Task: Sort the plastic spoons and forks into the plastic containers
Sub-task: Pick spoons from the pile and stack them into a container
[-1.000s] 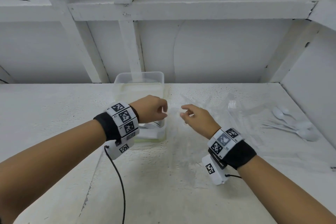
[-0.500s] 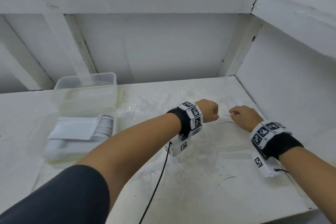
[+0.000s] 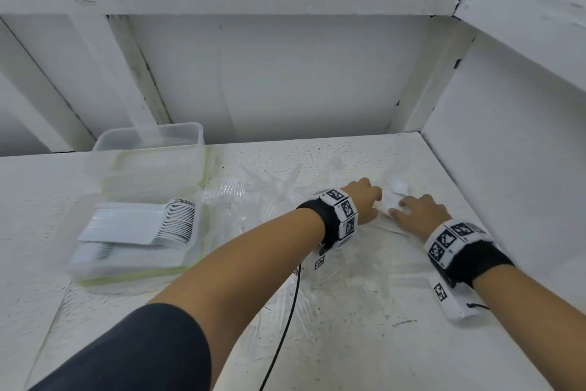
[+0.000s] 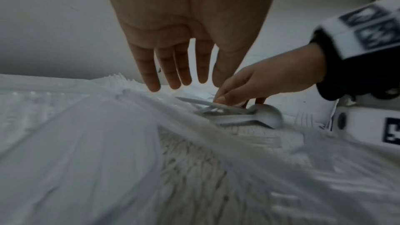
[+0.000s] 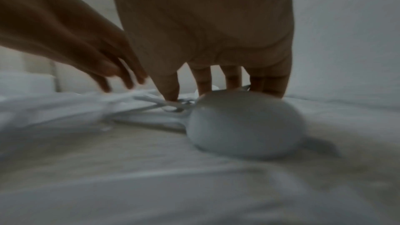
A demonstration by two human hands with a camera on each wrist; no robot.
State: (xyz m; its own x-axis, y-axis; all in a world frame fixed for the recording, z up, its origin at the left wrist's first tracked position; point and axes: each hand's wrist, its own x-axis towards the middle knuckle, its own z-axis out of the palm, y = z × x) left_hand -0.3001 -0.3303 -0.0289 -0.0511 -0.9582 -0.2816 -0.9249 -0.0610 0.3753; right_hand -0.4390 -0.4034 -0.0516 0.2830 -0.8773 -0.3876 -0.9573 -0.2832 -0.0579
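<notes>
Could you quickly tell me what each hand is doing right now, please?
Left hand: open, holding nothing.
Right hand: fingertips on the white spoons; grip cannot be told.

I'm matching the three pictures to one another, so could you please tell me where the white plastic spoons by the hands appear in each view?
Head: the white plastic spoons lie right of centre, between the two hands.
Left wrist: the spoons sit right of centre, under the right hand.
Right wrist: one bowl fills the centre, handles trailing left.
Shared landmark: the right hand's fingertips on the handles.
</notes>
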